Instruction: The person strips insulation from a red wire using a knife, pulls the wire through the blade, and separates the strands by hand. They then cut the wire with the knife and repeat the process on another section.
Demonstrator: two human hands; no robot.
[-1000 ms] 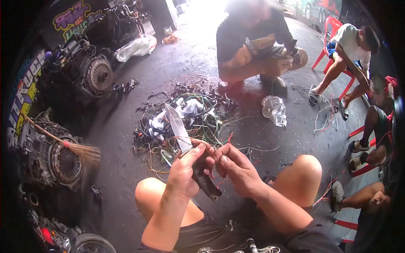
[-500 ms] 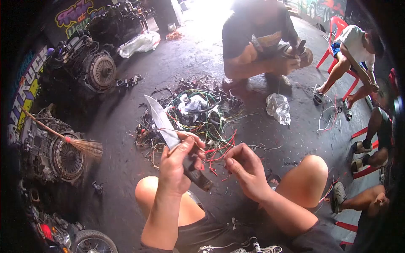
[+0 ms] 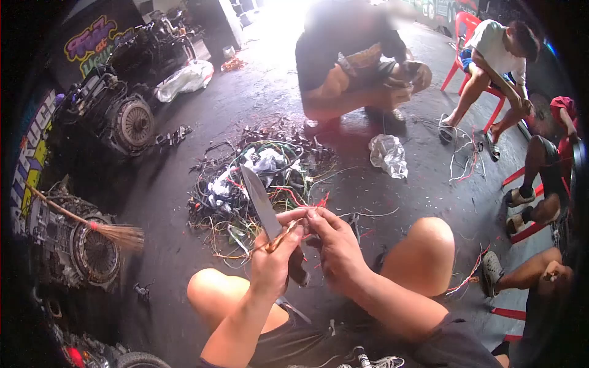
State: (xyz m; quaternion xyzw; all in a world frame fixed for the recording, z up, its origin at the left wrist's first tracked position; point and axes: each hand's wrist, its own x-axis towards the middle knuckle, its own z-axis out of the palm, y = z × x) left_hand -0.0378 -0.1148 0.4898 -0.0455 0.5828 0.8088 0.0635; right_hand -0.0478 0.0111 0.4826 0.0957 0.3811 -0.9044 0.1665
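My left hand is closed round a knife, its broad blade pointing up and away and its dark handle showing below the fingers. A thin copper-coloured wire lies between that thumb and the blade. With fingertips pinched, my right hand meets the left fingertips just right of the blade; what it pinches is hidden. Beyond both hands, a tangled heap of wires in green, red, black and yellow lies on the floor with white scraps.
A person squats opposite, hands together. Another sits on a red chair at right; more seated legs line that side. Crumpled clear plastic lies on the floor. Engine parts, a broom and a wheel stand left.
My hands have come together: the right moved left and up to the left fingertips, while the knife tilted more upright and shifted right. The whole view has turned slightly.
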